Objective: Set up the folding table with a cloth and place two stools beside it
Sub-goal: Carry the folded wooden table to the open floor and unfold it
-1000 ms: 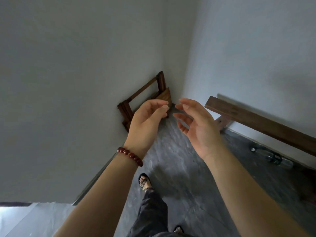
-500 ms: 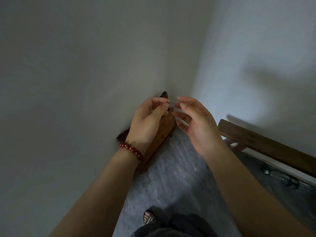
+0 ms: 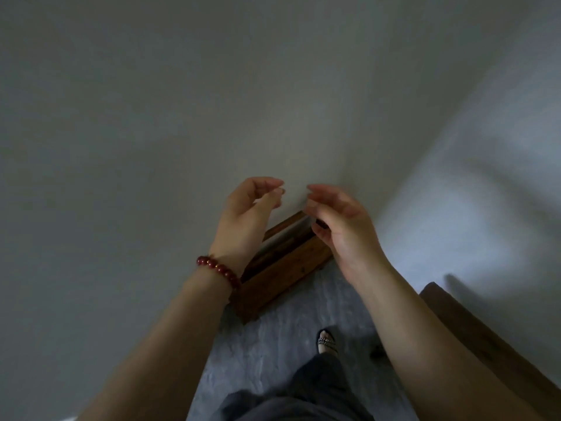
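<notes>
Folded wooden frame (image 3: 282, 268) against the far wall: the left hand (image 3: 246, 217) and its wrist cover the near-left end, and the right hand (image 3: 343, 229) covers the far end. Table or stool cannot be told. Dark wooden board (image 3: 473, 326), right: cut by the frame edges, partly behind the right forearm. Sandalled foot (image 3: 326, 344): only the toes show past the trouser leg (image 3: 315, 387). Dark spot (image 3: 377, 351) beside the foot: too small to identify.
</notes>
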Demonstrator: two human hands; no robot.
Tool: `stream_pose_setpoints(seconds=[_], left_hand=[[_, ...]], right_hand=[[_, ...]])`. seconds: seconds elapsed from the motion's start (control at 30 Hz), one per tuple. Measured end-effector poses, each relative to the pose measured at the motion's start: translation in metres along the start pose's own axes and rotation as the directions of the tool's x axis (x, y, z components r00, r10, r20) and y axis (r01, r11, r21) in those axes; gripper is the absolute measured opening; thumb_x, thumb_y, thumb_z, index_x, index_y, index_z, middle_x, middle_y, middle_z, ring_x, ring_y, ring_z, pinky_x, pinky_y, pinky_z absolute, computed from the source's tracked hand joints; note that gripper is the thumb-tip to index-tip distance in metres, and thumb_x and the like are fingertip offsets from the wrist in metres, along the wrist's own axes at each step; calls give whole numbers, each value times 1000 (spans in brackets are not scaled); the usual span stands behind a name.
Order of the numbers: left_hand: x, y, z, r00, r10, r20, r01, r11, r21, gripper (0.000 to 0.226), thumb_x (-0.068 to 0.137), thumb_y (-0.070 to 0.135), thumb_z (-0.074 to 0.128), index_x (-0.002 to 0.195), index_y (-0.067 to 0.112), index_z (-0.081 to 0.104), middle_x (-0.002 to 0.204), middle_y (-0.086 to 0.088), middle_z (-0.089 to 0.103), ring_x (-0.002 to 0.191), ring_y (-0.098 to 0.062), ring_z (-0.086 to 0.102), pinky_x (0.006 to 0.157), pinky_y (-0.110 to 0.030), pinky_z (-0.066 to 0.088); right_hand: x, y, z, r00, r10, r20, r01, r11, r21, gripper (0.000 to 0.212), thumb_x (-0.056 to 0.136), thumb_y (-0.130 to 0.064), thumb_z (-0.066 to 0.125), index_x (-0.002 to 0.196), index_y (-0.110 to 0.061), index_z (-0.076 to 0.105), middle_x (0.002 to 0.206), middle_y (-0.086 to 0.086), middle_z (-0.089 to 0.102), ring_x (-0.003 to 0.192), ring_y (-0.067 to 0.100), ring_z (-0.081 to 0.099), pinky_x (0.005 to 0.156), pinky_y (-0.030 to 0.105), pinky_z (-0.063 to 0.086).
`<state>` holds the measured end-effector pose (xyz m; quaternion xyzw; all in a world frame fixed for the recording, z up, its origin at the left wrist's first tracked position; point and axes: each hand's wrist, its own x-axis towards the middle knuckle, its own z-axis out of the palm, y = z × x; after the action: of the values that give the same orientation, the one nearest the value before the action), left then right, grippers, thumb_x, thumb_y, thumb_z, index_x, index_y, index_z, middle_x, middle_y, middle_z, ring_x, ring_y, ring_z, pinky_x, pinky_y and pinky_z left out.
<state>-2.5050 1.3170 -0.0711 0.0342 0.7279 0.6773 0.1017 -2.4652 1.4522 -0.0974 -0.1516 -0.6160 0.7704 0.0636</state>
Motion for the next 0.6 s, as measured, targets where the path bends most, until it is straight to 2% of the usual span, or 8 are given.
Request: stream_pose_setpoints(seconds=[0.07, 0.17, 0.3, 0.37, 0.47, 0.6], left_hand=[[14, -1, 13, 998, -12, -58, 11, 1000, -22, 11, 92, 17, 53, 92, 24, 61, 105, -4, 66, 91, -10, 62, 71, -15, 44], [33, -5, 34, 992, -16, -124, 11, 999, -43, 11, 91, 16, 55, 90, 24, 62, 99, -1, 67, 89, -10, 63, 64, -6, 45], [52, -23, 56, 973, -42, -228, 30, 998, -57, 10, 90, 19, 57, 90, 27, 63, 98, 3, 68, 89, -8, 64, 61, -4, 43], [53, -36, 64, 966, -63, -251, 55, 998, -37, 9, 90, 21, 57, 91, 29, 63, 97, 7, 68, 90, -10, 64, 62, -7, 45], [54, -52, 72, 967, -76, -242, 85, 996, 28, 10, 90, 22, 57, 92, 30, 62, 90, 13, 68, 84, -18, 64, 64, -19, 50], [66, -72, 72, 965, -84, -248, 111, 989, 99, 10, 90, 22, 57, 91, 30, 63, 88, 13, 68, 81, -9, 64, 63, -22, 52]], right_hand=[[26, -4, -8, 997, 12, 76, -8, 999, -46, 25, 77, -18, 68, 87, -41, 72, 91, -17, 68, 86, 1, 63, 67, 17, 46], [63, -10, -22, 986, 9, 165, 5, 996, -85, 23, 73, -22, 68, 86, -41, 72, 91, -16, 68, 89, 5, 63, 67, 17, 47], [101, -2, -40, 959, 31, 283, -3, 995, -101, 30, 80, -10, 68, 87, -39, 72, 89, -14, 69, 77, -2, 62, 64, 13, 47], [113, 5, -49, 938, 70, 339, -25, 991, -133, 31, 79, -10, 69, 88, -39, 71, 92, -12, 69, 77, -2, 63, 64, 13, 47], [127, 16, -56, 910, 119, 397, -50, 983, -179, 27, 72, -22, 71, 91, -41, 70, 96, -12, 69, 84, 0, 65, 66, 12, 47], [145, 40, -61, 894, 141, 425, -52, 975, -215, 26, 68, -27, 71, 90, -42, 70, 93, -14, 69, 83, 0, 65, 65, 12, 47]])
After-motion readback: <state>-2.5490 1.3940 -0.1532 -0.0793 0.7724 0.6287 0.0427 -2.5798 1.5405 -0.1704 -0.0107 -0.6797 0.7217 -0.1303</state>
